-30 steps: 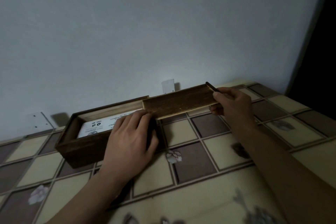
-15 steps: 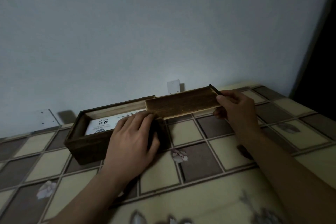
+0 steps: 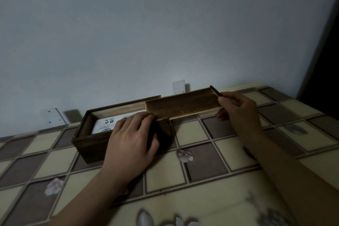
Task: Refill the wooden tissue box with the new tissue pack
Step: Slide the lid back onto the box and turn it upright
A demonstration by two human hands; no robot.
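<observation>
A dark wooden tissue box [image 3: 91, 143] lies lengthwise on the patterned table near the wall. Its sliding lid [image 3: 183, 105] sticks out far past the box's right end, so most of the top is uncovered. Inside lies a white tissue pack [image 3: 108, 124] with small printed marks. My left hand [image 3: 132, 141] grips the box over its front wall near the right end, fingers reaching the top edge. My right hand [image 3: 236, 110] pinches the lid's far right end, thumb on top and fingers below.
The table [image 3: 201, 163] has a checked cloth of beige and brown squares with flower prints. A plain wall stands right behind the box, with a small white plate [image 3: 178, 86] and another [image 3: 52, 118] fixed low on it. A dark opening lies at the far right.
The camera has shifted a little, moving everything slightly right in view. The lid's overlap with the box and both hands' holds look nearly the same.
</observation>
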